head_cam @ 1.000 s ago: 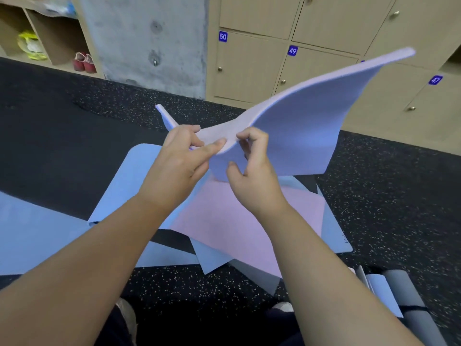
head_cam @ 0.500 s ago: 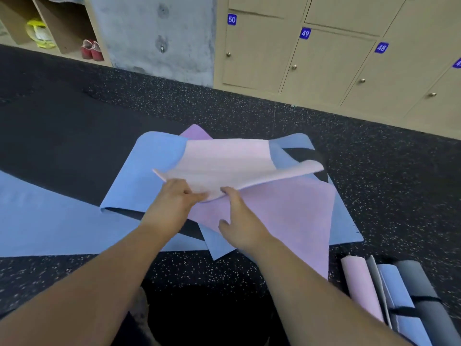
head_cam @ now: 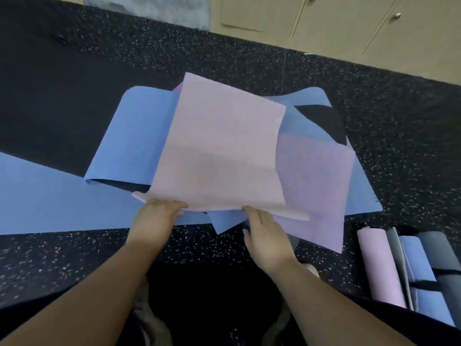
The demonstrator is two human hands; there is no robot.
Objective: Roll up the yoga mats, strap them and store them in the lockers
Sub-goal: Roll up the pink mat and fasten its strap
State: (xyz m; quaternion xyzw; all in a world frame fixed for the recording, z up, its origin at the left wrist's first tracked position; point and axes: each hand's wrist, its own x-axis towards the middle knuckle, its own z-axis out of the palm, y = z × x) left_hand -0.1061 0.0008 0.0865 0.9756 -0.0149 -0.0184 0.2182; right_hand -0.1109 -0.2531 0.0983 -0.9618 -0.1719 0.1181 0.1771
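A heap of unrolled mats (head_cam: 139, 136) lay on the floor (head_cam: 249, 63) in the middle of the scene, overlapping one another. The folded mat (head_cam: 219, 156) lay on top of the heap, its near edge lifted. The left hand (head_cam: 156, 218) and the right hand (head_cam: 265, 233) were at that near edge (left and right of each other, well apart). Another flat mat (head_cam: 50, 201) reached left of the heap. Rolled mats (head_cam: 404, 268) lay side by side at the near right. Lockers (head_cam: 336, 23) stood along the far side.
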